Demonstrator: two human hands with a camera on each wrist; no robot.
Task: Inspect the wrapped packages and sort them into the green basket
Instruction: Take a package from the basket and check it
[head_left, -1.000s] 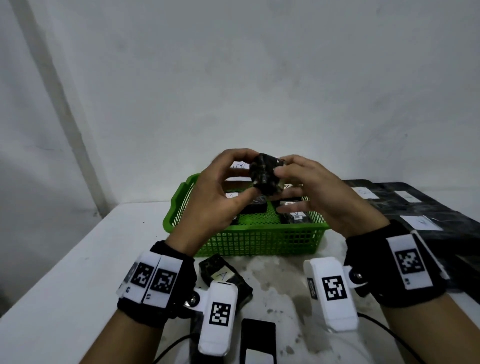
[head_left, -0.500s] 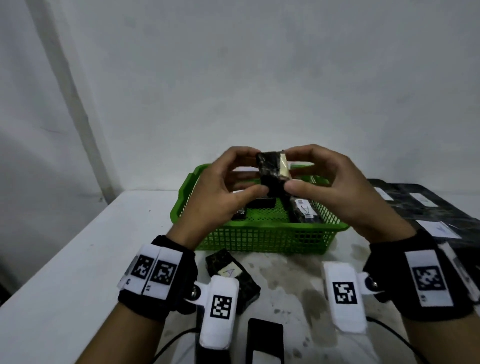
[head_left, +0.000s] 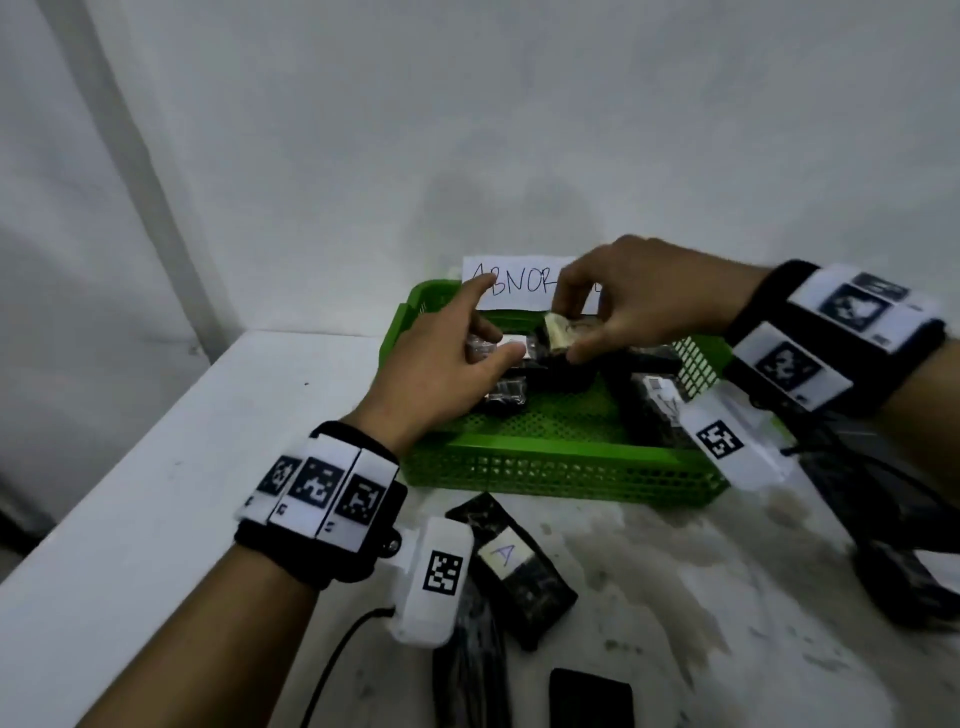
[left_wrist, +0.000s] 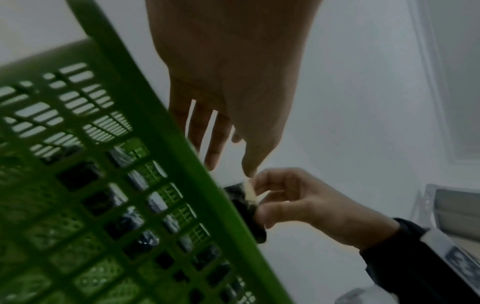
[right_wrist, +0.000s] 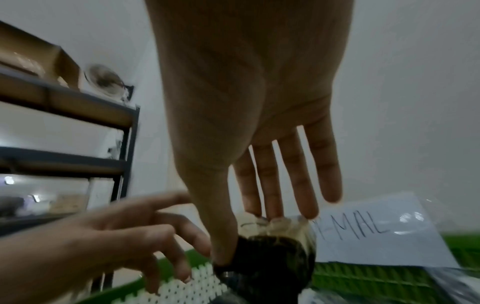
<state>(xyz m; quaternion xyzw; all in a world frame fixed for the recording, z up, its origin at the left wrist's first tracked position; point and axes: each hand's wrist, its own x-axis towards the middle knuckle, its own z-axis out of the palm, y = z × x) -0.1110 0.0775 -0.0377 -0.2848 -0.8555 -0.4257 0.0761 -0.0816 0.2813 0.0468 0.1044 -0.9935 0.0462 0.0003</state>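
Our right hand (head_left: 636, 306) kept a pinching grip on a black wrapped package (head_left: 563, 338) over the green basket (head_left: 561, 467), toward its 12 o'clock wall. Our left hand (head_left: 441, 364) hovered just beside it at 9 o'clock, fingers loose, gripping nothing. Another package (head_left: 511, 566) lay on the counter (head_left: 130, 493) at 6 o'clock.

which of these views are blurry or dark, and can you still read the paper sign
Head view: fairly sharp, dim even light; the paper sign shows "ABNOR", the rest hidden by the right hand. Left wrist view: dark, with the green basket smeared up close. Right wrist view: shelf blurred, sign end "MAL" legible.
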